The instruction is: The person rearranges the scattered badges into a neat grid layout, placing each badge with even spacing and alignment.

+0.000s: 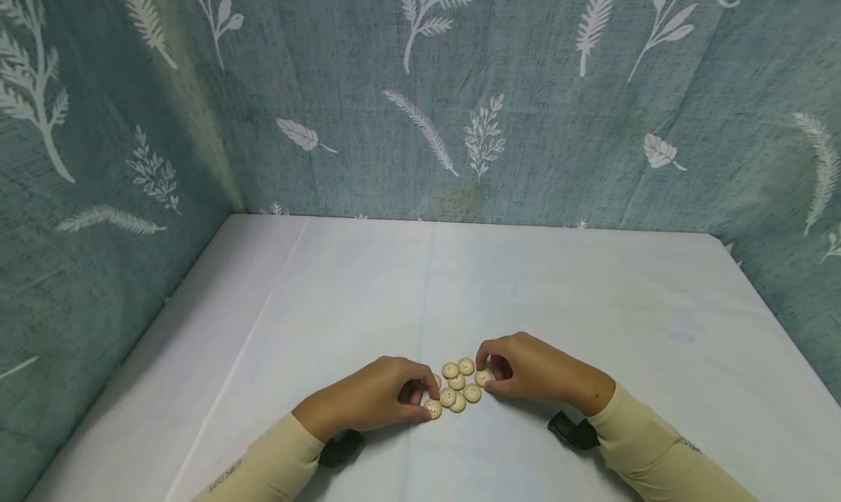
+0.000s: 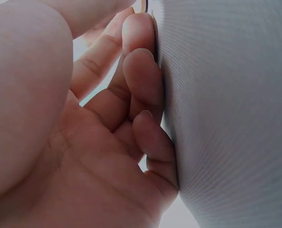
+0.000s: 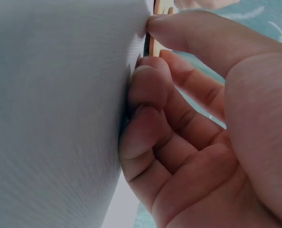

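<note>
Several round, cream-coloured wooden buttons (image 1: 471, 393) lie in a small cluster on the white table, some overlapping. My left hand (image 1: 377, 394) is at the cluster's left side, thumb and index finger at the edges of a button (image 1: 433, 409). Another button (image 1: 437, 380) is partly hidden by that index finger. On the right, my right hand (image 1: 542, 368) pinches a button (image 1: 482, 378) between thumb and index finger, low at the table. In the right wrist view a thin button edge (image 3: 152, 46) shows by the thumb, and the other fingers curl against the cloth.
A white cloth covers the table (image 1: 355, 290), with creases running away from me. Green leaf-print fabric (image 1: 368, 71) hangs along the back and both sides. A dark wrist camera (image 1: 573, 430) sits under the right wrist, and another (image 1: 342, 449) under the left.
</note>
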